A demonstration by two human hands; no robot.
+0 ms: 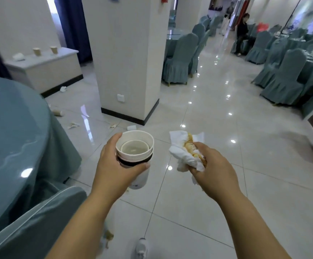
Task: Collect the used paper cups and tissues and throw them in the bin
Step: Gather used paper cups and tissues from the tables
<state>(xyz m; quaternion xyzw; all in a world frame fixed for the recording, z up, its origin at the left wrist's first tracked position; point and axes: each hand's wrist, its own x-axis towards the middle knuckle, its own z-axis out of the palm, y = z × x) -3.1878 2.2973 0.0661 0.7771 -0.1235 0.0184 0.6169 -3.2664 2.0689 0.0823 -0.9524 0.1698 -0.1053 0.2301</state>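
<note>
Left hand (pixel 114 161) fingers (pixel 117 137) wrap nested white paper cups (pixel 135 146); right hand (pixel 213 171) grips crumpled stained white tissues (pixel 183 154), both before the white square pillar (pixel 123 62). With both hands full, bending for floor scraps (pixel 73 125) could spill them.

The left forearm (pixel 88 221) and right forearm (pixel 245 217) are bare from the bottom edge of the picture to the wrists, and the left hand (pixel 112 165) and right hand (pixel 213 170) are bare too. The nail of the left thumb (pixel 147 166) is short (the other nails are hidden). Low between the arms shows the rounded toe of one pale shoe (pixel 141 247), white or light grey, blurred.
</note>
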